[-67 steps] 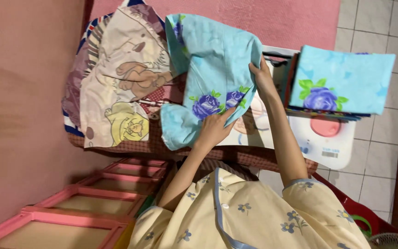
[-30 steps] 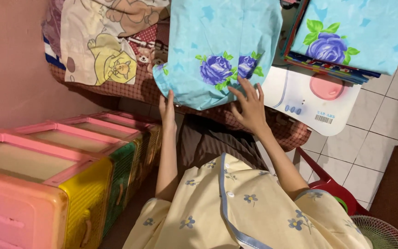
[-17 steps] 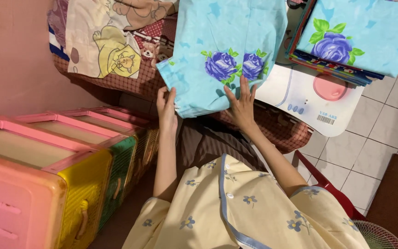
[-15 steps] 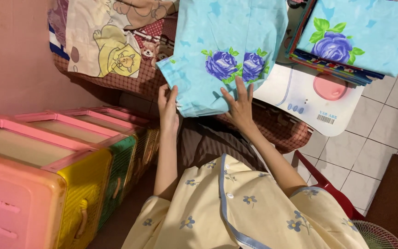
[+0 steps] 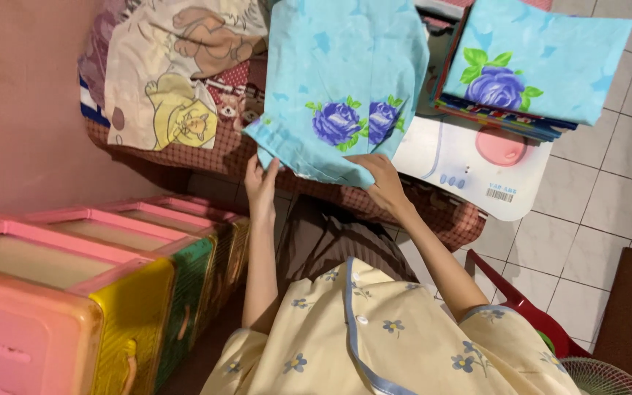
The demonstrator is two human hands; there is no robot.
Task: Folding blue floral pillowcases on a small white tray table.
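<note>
I see my left hand pinching the near left corner of the light blue pillowcase, fingers closed on the hem with the thumb on top. My right hand grips the near edge of the same cloth, fingers curled over a folded-up bit of the hem. Between the two grips the edge runs taut, and the rest of the pillowcase spreads away from both hands, lying flat on the checked red cloth that covers the surface. Its two purple roses sit just beyond my right hand's knuckles.

Past the right grip, further right, a white plastic board with a pink circle lies touching the pillowcase's side. On that board's far end rests a folded stack of linens topped by matching blue rose fabric. Out beyond my left grip lies a cartoon-print sheet, its edge tucked under the pillowcase. Below the left forearm stand pink-rimmed plastic drawers, well apart from the cloth.
</note>
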